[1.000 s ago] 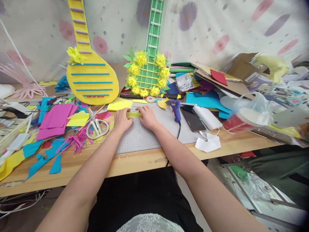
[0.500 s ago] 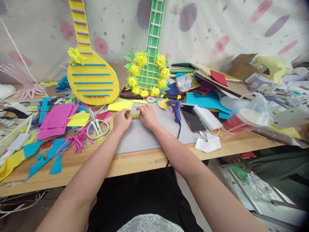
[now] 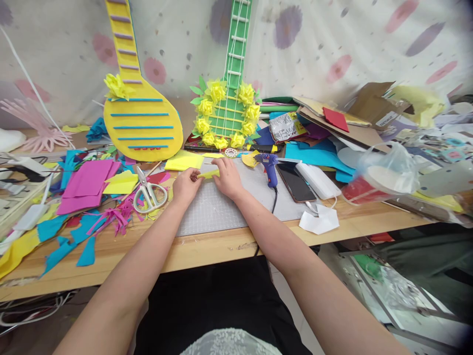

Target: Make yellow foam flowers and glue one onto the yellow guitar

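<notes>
Between my two hands, a narrow yellow strip (image 3: pixel 209 174), perhaps folded crepe paper, is held over the grey gridded cutting mat (image 3: pixel 210 212). My left hand (image 3: pixel 187 186) pinches its left end. The fingers of my right hand (image 3: pixel 228 178) are closed round the right end. Just behind the hands lies a stack of yellow paper (image 3: pixel 184 160). White-handled scissors (image 3: pixel 150 192) rest to the left of my left hand. Right of my right hand is a blue glue gun (image 3: pixel 270 169). Beyond stand a yellow lute-shaped craft (image 3: pixel 144 123) and a green one (image 3: pixel 231 113) ringed with yellow paper flowers.
Magenta paper (image 3: pixel 86 185) and blue scraps (image 3: pixel 86 251) cover the table's left side. A phone (image 3: pixel 295 181), a white power bank (image 3: pixel 317 180) and a bagged tub (image 3: pixel 377 182) sit on the right. Behind them are piled coloured sheets and cardboard (image 3: pixel 377 101).
The yellow strip has tilted, its right end now higher, and more of it shows between the fingers. Both hands have shifted only slightly.
</notes>
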The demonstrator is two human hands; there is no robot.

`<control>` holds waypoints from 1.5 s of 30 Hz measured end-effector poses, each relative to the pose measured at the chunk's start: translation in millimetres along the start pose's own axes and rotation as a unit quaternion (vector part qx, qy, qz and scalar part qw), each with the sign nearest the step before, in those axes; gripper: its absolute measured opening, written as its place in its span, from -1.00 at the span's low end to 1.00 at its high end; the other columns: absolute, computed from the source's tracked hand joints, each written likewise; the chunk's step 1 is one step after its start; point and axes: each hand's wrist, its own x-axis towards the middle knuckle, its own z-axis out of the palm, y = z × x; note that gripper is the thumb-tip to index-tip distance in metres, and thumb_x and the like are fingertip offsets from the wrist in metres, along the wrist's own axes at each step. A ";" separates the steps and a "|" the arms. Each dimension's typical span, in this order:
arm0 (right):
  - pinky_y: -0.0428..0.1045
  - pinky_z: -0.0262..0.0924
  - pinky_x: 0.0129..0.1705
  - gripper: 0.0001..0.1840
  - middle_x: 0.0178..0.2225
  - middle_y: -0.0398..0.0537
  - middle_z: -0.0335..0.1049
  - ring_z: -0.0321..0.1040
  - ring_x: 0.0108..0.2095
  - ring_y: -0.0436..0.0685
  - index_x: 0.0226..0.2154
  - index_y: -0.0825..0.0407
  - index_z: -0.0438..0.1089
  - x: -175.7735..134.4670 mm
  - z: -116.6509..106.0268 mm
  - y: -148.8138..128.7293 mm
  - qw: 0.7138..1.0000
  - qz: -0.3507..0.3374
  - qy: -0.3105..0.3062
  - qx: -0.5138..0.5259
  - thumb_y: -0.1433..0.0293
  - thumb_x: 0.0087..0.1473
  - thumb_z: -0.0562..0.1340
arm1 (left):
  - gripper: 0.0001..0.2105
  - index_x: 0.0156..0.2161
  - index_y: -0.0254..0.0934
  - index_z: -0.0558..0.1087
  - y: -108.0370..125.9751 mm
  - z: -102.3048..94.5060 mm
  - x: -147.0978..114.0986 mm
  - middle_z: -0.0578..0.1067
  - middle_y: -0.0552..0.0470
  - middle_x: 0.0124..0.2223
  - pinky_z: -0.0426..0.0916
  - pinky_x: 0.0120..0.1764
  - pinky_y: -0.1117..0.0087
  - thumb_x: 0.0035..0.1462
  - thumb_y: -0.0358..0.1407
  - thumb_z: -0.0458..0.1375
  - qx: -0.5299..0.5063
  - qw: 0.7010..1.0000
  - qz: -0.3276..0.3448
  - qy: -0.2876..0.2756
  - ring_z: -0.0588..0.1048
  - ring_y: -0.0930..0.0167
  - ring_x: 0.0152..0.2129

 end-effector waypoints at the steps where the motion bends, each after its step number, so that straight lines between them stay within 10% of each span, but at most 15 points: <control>1: 0.07 0.05 -0.05 -0.63 -0.07 0.09 0.26 0.11 -0.05 0.22 -0.07 0.08 0.25 -0.3 -0.8 -0.7 1.000 0.005 0.005 -0.002 0.48 0.00 0.12 | -0.87 -0.34 -0.20 0.43 -0.4 0.4 0.2 0.48 0.08 -0.41 0.28 -0.34 0.39 -0.07 -0.27 0.16 -0.002 1.000 0.002 -0.001 0.42 0.42 -0.46; 17: 0.09 0.05 0.05 -0.82 -0.02 -0.04 0.39 0.21 0.02 0.17 -0.47 0.05 0.39 0.2 7.2 5.0 0.996 -0.028 -0.079 0.043 0.57 0.01 0.11 | -0.77 -0.23 -0.19 0.34 -0.7 0.6 -1.7 0.41 0.14 -0.43 0.19 -0.42 0.45 -0.06 -0.22 0.16 -0.010 0.999 0.024 -0.028 0.39 0.47 -0.51; 27: 0.07 0.04 0.01 -0.84 -0.20 -0.05 0.44 0.21 -0.09 0.15 -0.30 0.02 0.45 -1.5 2.6 7.5 0.989 -0.075 -0.110 0.069 0.47 -0.01 0.22 | -0.71 -0.14 -0.21 0.32 -1.7 2.1 0.9 0.45 0.07 -0.36 0.24 -0.34 0.40 -0.04 -0.34 0.14 0.065 0.998 0.006 -0.024 0.43 0.39 -0.39; 45: 0.02 0.07 -0.03 -0.86 -0.27 0.03 0.35 0.22 -0.15 0.13 -0.44 0.10 0.41 2.4 17.0 0.1 0.990 0.087 -0.100 0.056 0.36 0.04 0.19 | -0.72 -0.19 -0.21 0.33 -15.2 2.4 3.0 0.47 0.00 -0.28 0.31 -0.25 0.32 -0.10 -0.37 0.14 0.045 0.998 0.047 -0.023 0.43 0.33 -0.32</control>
